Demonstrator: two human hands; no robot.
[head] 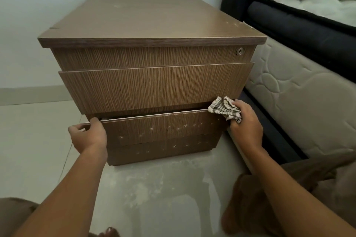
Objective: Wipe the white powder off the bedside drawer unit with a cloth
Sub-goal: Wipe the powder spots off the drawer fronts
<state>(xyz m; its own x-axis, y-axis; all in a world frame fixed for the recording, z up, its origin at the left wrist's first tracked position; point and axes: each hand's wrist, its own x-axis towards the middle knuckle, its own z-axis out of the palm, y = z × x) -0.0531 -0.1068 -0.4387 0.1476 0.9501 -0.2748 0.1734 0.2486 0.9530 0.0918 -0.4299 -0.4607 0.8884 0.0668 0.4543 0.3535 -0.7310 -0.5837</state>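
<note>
Head view: right hand (245, 121) is gripping the cloth (224, 108) at the third drawer (163, 128), left hand (88, 134) fingers curling over its edge; top mostly clean, powder specks (174, 146) remaining below.

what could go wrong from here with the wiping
1. The left hand grips the top edge of the pulled-out third drawer; if the drawer slides shut, its fingers could get pinched under the drawer above.
2. The cloth in the right hand may just knock the powder specks down onto the already dusty floor.
3. Specks near the top's right corner could be missed.
</note>
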